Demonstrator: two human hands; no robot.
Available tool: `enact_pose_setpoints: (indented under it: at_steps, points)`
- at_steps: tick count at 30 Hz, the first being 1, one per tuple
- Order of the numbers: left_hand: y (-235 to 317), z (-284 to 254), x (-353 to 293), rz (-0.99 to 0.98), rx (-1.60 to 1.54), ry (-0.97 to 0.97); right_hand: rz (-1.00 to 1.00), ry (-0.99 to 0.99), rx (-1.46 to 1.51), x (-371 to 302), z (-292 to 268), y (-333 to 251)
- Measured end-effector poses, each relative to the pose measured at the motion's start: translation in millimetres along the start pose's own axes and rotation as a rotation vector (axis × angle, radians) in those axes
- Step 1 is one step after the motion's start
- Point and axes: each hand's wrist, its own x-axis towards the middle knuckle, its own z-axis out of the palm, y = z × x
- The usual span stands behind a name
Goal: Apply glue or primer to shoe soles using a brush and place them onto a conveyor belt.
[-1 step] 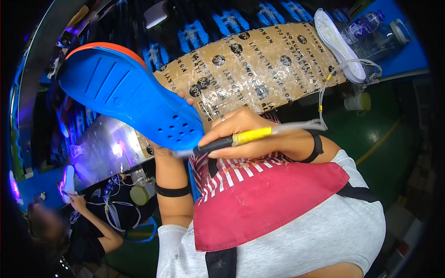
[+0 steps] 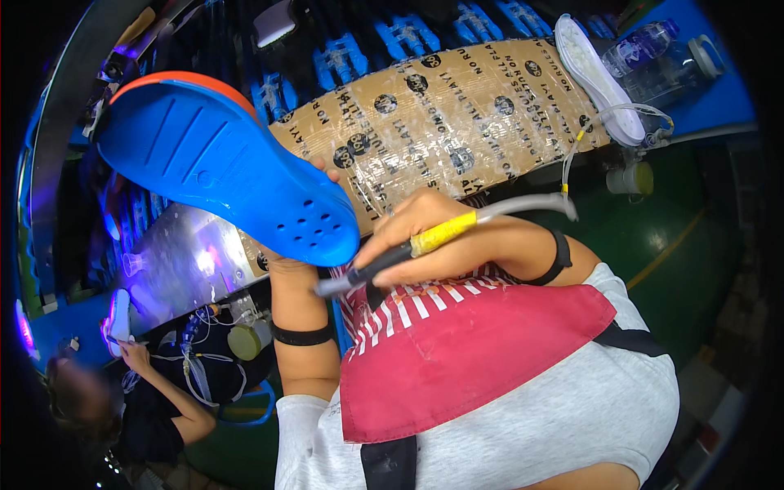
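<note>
A blue shoe insole [image 2: 237,167] with holes in its toe part and an orange rim at the heel lies slantwise over the bench. My left hand [image 2: 325,168] grips it from beneath; only some fingertips show at its far edge, and the rest is hidden. In my right hand [image 2: 420,237], the fingers close round a brush pen [image 2: 384,263] with a black and yellow grip and a grey hose at its back end. The blurred brush tip points left, just below the toe edge; whether they touch, I cannot tell.
Taped brown cardboard [image 2: 433,114] covers the bench. At right lie a white shoe sole [image 2: 600,82], a bottle [image 2: 641,49] and a clear jar [image 2: 674,77]. Blue holders [image 2: 339,61] line the far side. A co-worker's hand [image 2: 135,355] works on another sole [image 2: 120,318] at lower left.
The brush pen has tilted, its tip lower and farther from the toe edge. The insole has shifted slightly up and left at its heel.
</note>
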Motion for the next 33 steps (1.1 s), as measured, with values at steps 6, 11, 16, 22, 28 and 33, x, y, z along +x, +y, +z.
enact_pose_setpoints:
  at_steps: [6, 11, 16, 22, 28, 33]
  points:
    - [20, 5, 3, -0.12, 0.184, -0.022, -0.272, 0.207, -0.372, 6, -2, 6]
    - [36, -3, 0, -0.262, 0.529, 0.069, -0.238, -0.085, -0.379, 7, -6, 6]
    - [54, -7, 8, -0.341, 0.62, 0.1, -0.322, 0.023, -0.626, 10, -5, 15]
    - [54, 23, 20, -0.662, 0.853, 0.073, -0.228, -0.284, -0.676, 12, -7, 6]
    - [47, 37, 32, -0.815, 0.901, 0.047, -0.377, -0.043, -0.637, 14, 2, 17]
    - [50, 26, 34, -0.923, 1.025, -0.055, -0.335, -0.169, -0.613, 11, 0, 15]
